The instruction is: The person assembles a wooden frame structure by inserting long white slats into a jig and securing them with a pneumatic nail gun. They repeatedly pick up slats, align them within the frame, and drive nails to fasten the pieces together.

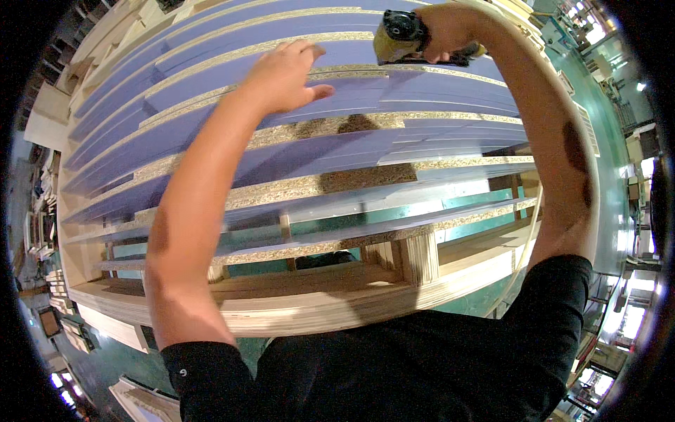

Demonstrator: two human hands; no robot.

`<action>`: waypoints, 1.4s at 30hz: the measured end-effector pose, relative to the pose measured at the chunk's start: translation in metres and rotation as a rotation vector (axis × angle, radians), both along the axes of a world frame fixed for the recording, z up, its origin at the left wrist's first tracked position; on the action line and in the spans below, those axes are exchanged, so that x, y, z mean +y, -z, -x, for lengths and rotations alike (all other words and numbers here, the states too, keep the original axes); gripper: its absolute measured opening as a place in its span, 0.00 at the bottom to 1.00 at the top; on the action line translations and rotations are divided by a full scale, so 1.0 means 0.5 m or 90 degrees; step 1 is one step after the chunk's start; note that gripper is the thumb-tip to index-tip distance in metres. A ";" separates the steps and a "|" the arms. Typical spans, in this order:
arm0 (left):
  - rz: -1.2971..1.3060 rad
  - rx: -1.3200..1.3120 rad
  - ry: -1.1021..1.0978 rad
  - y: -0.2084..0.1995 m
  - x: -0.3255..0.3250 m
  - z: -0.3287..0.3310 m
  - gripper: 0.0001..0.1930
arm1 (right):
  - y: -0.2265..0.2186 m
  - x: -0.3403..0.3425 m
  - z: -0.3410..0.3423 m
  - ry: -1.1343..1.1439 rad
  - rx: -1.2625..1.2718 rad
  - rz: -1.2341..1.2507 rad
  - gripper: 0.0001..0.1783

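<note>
My right hand is wrapped round a yellow-and-black nail gun at the far right of the frame. The tool is over purple-blue panels, which stand in rows with speckled particle-board edges facing up. To the left of it, my left hand hovers with its thumb and fingers apart and holds nothing. Whether the tool's nose touches a board is hidden. Both arms reach across a large pale wooden frame that surrounds the panels.
A plywood block stands between the near rails. A thin pale hose hangs down at the right side of the frame. Green floor shows on the right, and white boards lie at the lower left.
</note>
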State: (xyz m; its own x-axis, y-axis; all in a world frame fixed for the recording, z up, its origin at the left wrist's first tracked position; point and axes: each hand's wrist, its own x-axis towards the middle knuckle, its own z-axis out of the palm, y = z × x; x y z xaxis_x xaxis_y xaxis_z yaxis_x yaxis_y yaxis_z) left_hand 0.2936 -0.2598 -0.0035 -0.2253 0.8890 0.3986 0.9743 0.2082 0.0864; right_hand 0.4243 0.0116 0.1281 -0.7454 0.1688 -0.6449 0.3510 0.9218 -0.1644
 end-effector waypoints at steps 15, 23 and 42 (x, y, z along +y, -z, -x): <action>0.132 -0.131 -0.041 0.077 0.092 0.012 0.19 | 0.069 0.059 0.053 -0.112 -0.023 0.089 0.11; 0.099 -0.106 -0.033 0.094 0.085 0.026 0.23 | 0.065 0.046 0.057 -0.147 -0.013 -0.001 0.13; 0.178 -0.065 -0.099 0.076 0.095 0.009 0.28 | 0.034 -0.075 -0.144 -0.004 0.028 0.127 0.23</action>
